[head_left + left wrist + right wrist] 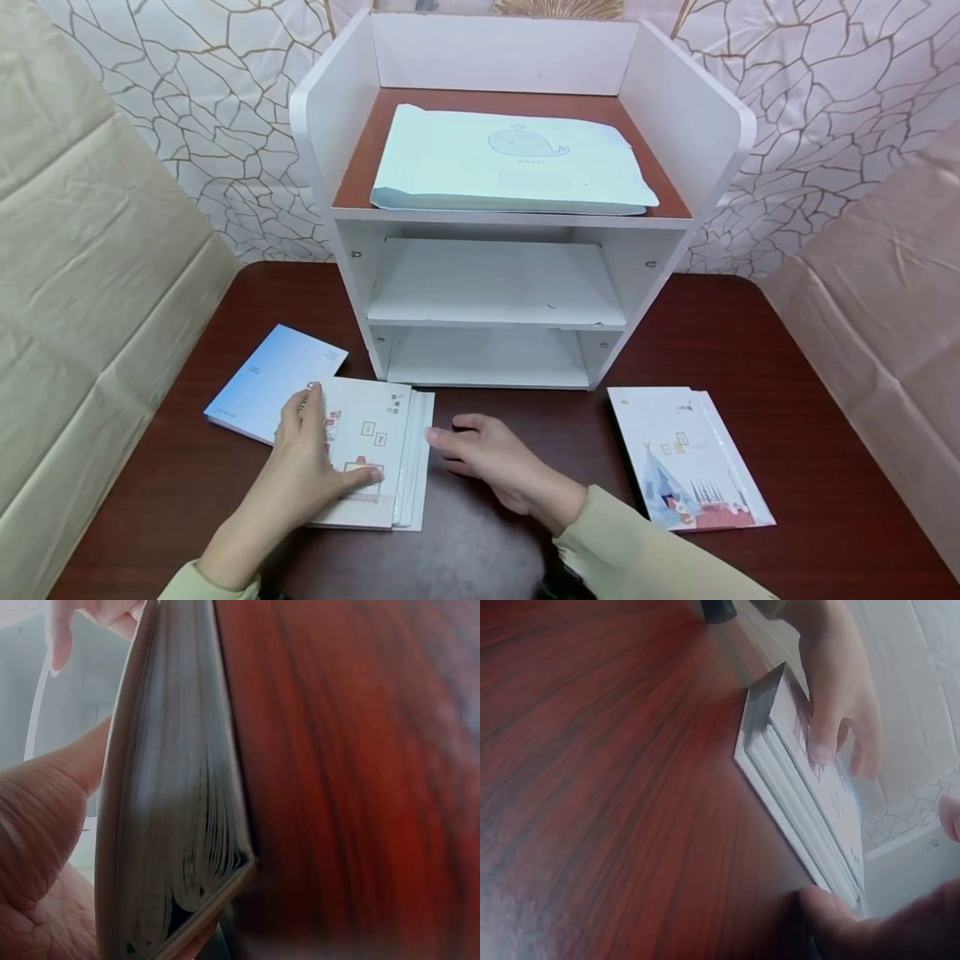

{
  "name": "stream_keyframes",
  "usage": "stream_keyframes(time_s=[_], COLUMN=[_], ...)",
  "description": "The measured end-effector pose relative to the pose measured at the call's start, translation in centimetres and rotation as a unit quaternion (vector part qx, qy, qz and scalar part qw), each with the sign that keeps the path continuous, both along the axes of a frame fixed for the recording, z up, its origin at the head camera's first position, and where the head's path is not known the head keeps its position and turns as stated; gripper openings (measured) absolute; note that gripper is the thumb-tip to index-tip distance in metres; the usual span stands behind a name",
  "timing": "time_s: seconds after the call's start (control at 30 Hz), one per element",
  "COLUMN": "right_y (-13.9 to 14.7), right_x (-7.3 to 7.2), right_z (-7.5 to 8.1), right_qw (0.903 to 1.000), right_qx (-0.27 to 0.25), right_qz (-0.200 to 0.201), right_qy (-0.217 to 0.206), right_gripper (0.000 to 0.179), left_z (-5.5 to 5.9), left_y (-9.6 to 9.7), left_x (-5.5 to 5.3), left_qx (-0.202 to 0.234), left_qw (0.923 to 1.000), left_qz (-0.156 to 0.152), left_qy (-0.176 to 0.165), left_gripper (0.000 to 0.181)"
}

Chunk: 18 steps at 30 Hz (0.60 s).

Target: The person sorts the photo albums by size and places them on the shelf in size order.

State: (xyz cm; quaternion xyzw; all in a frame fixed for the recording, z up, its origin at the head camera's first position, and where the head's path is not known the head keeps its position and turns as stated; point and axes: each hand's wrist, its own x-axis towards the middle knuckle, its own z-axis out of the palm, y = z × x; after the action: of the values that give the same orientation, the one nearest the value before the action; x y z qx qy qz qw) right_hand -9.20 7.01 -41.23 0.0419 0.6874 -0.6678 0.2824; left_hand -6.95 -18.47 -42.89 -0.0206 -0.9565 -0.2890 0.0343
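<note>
A thick photo album (375, 408) with a pale illustrated cover lies on the table at centre left. My left hand (300, 471) grips it from the left, thumb across the cover and fingers over the far left edge. Its stacked, folded pages show end-on in the left wrist view. My right hand (495, 462) is at the album's right side with loosely bent fingers, a fingertip at the page edge. Whether that fingertip touches is unclear. Partly behind the left hand lies a blue-covered book (281, 375).
A white shelf unit (495, 218) stands at the back, with a pale whale-print album (517, 171) lying on its top. Another illustrated album (686, 458) lies on the table (795, 400) at the right. Curtains of cloth (82, 250) enclose the sides.
</note>
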Motion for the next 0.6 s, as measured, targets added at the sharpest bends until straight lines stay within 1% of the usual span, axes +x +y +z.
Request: stream_keyframes(time_s=[0.2,0.4,0.6], right_y=[-0.40,-0.82,-1.04], right_x=[-0.38,-0.51,-0.21], right_z=[0.08,-0.01,0.10], right_qw=[0.9999,0.9997,0.9997], right_qx=[-0.011,-0.023,-0.021], right_qz=[0.008,0.005,0.006], right_qy=[-0.005,-0.010,-0.014], right_gripper=[0.086,0.090,0.076], left_z=[0.14,0.33,0.45], left_y=[0.05,0.02,0.08], left_x=[-0.15,-0.29,-0.18], left_qx=[-0.008,0.001,0.024], left_qw=[0.9995,0.9993,0.9978], left_qz=[0.004,-0.001,-0.008], left_qy=[-0.029,-0.038,-0.061], left_gripper=[0.145,0.145,0.143])
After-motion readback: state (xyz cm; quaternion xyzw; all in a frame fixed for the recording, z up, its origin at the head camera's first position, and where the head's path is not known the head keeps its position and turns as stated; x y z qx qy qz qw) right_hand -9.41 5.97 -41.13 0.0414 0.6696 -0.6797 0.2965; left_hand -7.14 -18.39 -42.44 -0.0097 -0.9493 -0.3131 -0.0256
